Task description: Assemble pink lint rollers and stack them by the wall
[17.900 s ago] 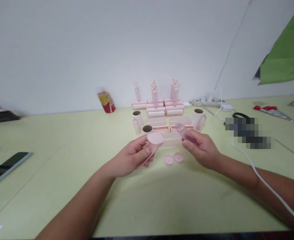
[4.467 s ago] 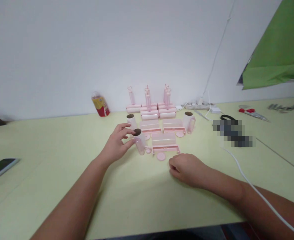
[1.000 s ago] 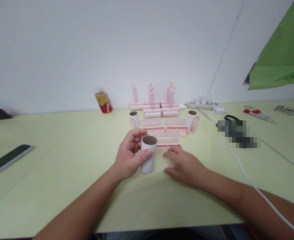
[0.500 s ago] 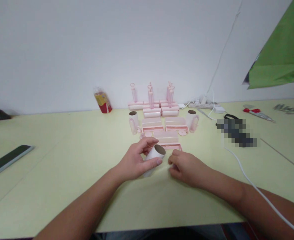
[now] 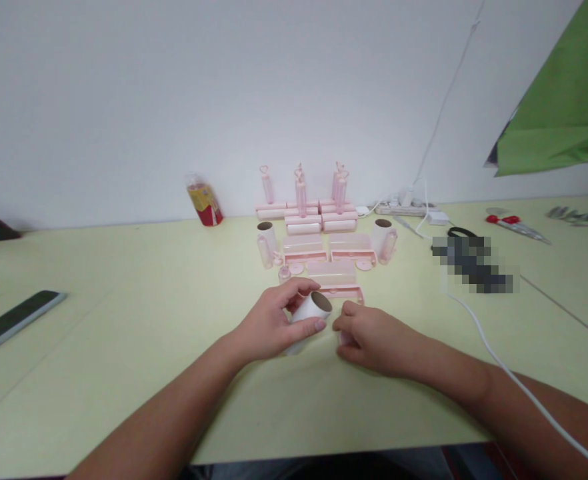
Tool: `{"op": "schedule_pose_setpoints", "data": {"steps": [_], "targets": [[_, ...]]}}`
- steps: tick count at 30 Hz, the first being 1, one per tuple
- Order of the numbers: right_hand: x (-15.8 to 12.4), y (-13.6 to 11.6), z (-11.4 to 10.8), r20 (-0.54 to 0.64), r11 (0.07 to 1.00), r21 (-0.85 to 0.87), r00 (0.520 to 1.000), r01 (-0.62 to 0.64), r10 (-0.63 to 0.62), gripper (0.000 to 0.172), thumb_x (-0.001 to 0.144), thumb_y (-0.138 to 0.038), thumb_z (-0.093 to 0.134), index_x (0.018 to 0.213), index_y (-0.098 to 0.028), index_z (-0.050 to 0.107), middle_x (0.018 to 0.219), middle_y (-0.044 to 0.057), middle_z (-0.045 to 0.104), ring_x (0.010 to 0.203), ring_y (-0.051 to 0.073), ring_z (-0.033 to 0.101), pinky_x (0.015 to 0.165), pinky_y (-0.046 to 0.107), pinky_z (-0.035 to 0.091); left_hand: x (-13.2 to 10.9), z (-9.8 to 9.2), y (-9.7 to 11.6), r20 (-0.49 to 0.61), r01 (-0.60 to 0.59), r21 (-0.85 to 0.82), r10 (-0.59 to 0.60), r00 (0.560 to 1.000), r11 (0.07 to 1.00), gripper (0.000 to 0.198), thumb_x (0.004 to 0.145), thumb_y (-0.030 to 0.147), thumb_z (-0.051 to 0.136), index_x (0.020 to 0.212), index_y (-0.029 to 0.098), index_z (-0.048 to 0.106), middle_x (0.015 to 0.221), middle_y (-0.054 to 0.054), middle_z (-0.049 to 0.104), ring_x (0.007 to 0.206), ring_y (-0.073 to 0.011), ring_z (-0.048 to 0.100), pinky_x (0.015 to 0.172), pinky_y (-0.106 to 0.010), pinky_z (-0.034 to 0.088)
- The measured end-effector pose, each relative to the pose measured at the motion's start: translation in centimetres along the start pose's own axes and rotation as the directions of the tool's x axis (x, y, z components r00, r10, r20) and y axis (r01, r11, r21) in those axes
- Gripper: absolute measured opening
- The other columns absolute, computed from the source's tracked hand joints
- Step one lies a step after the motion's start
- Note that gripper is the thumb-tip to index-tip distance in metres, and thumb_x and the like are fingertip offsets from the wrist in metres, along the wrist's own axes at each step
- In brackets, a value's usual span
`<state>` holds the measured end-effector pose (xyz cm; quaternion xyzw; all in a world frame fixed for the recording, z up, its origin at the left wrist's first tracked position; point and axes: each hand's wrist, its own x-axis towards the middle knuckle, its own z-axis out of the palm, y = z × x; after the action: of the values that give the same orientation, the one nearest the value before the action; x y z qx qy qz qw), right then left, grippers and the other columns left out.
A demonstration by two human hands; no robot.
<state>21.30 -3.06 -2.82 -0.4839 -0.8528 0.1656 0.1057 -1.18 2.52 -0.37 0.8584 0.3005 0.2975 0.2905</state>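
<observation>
My left hand [image 5: 274,320] is wrapped round a white paper roll [image 5: 303,313] with a brown cardboard core, tilted with its open end up and to the right. Close beside it, my right hand [image 5: 369,337] is closed in a pinch. A small pale pinkish bit shows between its fingers, too hidden to name. Just beyond the hands lie a pink tray [image 5: 344,291] and a clear cover [image 5: 331,272]. Behind the left hand stands a small clear pink bottle-shaped piece [image 5: 285,274]. Two more white rolls [image 5: 267,235] stand upright farther back, one on each side.
Pink cases [image 5: 304,223] and slim pink tubes with loops [image 5: 301,197] stand in rows by the wall. A red and yellow packet [image 5: 205,202] is at back left, a phone-like slab [image 5: 19,325] at left. Red-handled scissors [image 5: 517,227] and a white cable [image 5: 489,347] are at right.
The right hand has shifted slightly left, towards the roll, and a bit more of the pale piece shows in its fingers. The left hand keeps its hold almost unmoved.
</observation>
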Motion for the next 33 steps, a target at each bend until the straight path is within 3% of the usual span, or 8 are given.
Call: {"op": "schedule_pose_setpoints", "data": {"steps": [4, 8, 11, 14, 18, 22, 29, 33], "targets": [[0.5, 0.2, 0.2, -0.243, 0.99, 0.142, 0.97, 0.022, 0.014, 0.007, 0.077, -0.022, 0.066, 0.078, -0.017, 0.061, 0.082, 0.003, 0.054, 0.076, 0.016, 0.054, 0.07, 0.027, 0.041, 0.0, 0.0, -0.1, -0.007, -0.005, 0.008, 0.005, 1.0, 1.0, 0.047, 0.08, 0.041, 0.072, 0.119, 0.019, 0.059, 0.092, -0.004, 0.064, 0.077, -0.0149, 0.054, 0.071, -0.029, 0.045], [0.8, 0.5, -0.1, -0.459, 0.934, 0.353, 0.88, 0.059, 0.118, 0.016, 0.08, -0.023, 0.065, 0.071, -0.02, 0.052, 0.076, 0.0, 0.051, 0.066, 0.014, 0.049, 0.062, 0.026, 0.04, 0.0, 0.0, -0.1, -0.004, -0.001, 0.017, 0.001, 1.0, 1.0, 0.049, 0.08, 0.042, 0.072, 0.12, 0.019, 0.057, 0.095, -0.005, 0.063, 0.079, -0.0154, 0.054, 0.072, -0.03, 0.046], [0.9, 0.6, 0.1, -0.541, 0.832, 0.525, 0.825, 0.177, 0.166, 0.016, 0.082, -0.023, 0.063, 0.071, -0.021, 0.052, 0.084, 0.003, 0.057, 0.075, 0.016, 0.055, 0.067, 0.028, 0.046, 0.0, 0.1, 0.0, 0.041, 0.017, 0.029, -0.018, 0.999, 0.999, 0.048, 0.08, 0.043, 0.071, 0.119, 0.019, 0.056, 0.091, -0.003, 0.061, 0.075, -0.0146, 0.052, 0.069, -0.029, 0.045], [0.8, 0.4, 0.5, -0.57, 0.759, 0.59, 0.808, 0.274, 0.152, 0.016, 0.083, -0.022, 0.064, 0.07, -0.02, 0.055, 0.095, 0.007, 0.061, 0.088, 0.019, 0.06, 0.078, 0.032, 0.049, 0.1, 0.4, 0.3, 0.12, 0.055, 0.01, -0.056, 0.991, 0.998, 0.045, 0.08, 0.042, 0.072, 0.116, 0.02, 0.055, 0.086, 0.0, 0.061, 0.073, -0.014, 0.053, 0.066, -0.027, 0.043], [0.4, -0.1, 0.8, -0.563, 0.797, 0.527, 0.824, 0.294, 0.068, 0.011, 0.084, -0.022, 0.066, 0.074, -0.02, 0.061, 0.101, 0.009, 0.065, 0.094, 0.02, 0.063, 0.083, 0.034, 0.051, 0.0, 0.8, 0.7, 0.167, 0.101, -0.062, -0.09, 0.982, 0.993, 0.046, 0.079, 0.039, 0.073, 0.114, 0.019, 0.051, 0.084, 0.001, 0.06, 0.072, -0.0135, 0.054, 0.064, -0.025, 0.042], [0.1, -0.2, 0.7, -0.564, 0.85, 0.448, 0.825, 0.275, 0.03, 0.007, 0.085, -0.023, 0.066, 0.079, -0.02, 0.064, 0.104, 0.009, 0.068, 0.096, 0.02, 0.065, 0.085, 0.035, 0.051, 0.0, 1.0, 0.8, 0.156, 0.113, -0.111, -0.095, 0.983, 0.987, 0.049, 0.078, 0.037, 0.073, 0.116, 0.02, 0.048, 0.083, 0.002, 0.06, 0.072, -0.0136, 0.056, 0.064, -0.025, 0.043], [0.1, -0.3, 0.6, -0.578, 0.856, 0.418, 0.816, 0.302, -0.006, 0.004, 0.088, -0.023, 0.064, 0.084, -0.021, 0.065, 0.106, 0.009, 0.068, 0.1, 0.021, 0.065, 0.088, 0.037, 0.051, 0.0, 1.2, 0.5, 0.149, 0.097, -0.181, -0.07, 0.986, 0.979, 0.048, 0.08, 0.038, 0.071, 0.118, 0.02, 0.048, 0.092, -0.002, 0.062, 0.078, -0.0154, 0.059, 0.069, -0.028, 0.046], [-0.1, -0.1, 0.7, -0.635, 0.879, 0.372, 0.773, 0.299, 0.006, 0.01, 0.087, -0.025, 0.064, 0.096, -0.022, 0.063, 0.113, 0.01, 0.062, 0.11, 0.024, 0.059, 0.092, 0.041, 0.05, -0.1, 1.2, 0.2, 0.109, 0.086, -0.212, -0.064, 0.992, 0.973, 0.048, 0.08, 0.04, 0.071, 0.117, 0.02, 0.047, 0.091, -0.002, 0.061, 0.08, -0.0161, 0.059, 0.072, -0.03, 0.048]]}}
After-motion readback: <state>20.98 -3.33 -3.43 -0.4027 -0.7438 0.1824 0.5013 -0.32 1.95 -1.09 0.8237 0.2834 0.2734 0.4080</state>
